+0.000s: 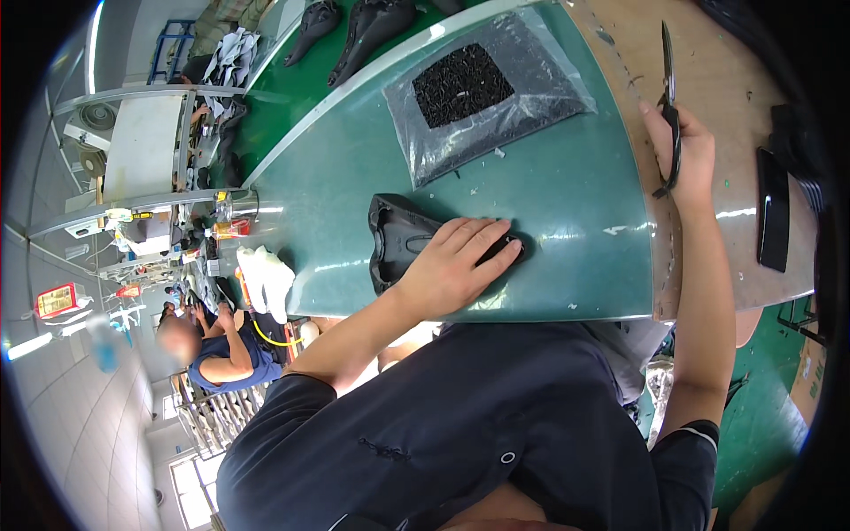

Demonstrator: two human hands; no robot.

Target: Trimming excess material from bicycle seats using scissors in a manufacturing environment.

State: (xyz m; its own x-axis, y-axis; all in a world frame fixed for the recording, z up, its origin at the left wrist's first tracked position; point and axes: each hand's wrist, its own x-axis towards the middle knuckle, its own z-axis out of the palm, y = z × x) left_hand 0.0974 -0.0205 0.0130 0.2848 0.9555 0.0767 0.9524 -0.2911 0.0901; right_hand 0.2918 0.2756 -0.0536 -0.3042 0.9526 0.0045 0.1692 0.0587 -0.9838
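A black bicycle saddle [396, 243] lies on the green tabletop in front of me, its wide end to the left. My left hand [459, 270] is closed over its narrow end, fingers wrapped across the top. My right hand [693, 155], off to the right above a brown board, grips a pair of black-handled scissors [669, 80]. The scissor blades point away from me. Beyond the saddle rests a clear plastic bag [496, 146] with many small black pieces showing in its opening.
A black phone [773, 211] lies on the brown board [739, 106] at the right. More black saddles [367, 35] sit at the far side. White gloves [264, 281] lie at the table's left end. A seated person [232, 354] works farther left.
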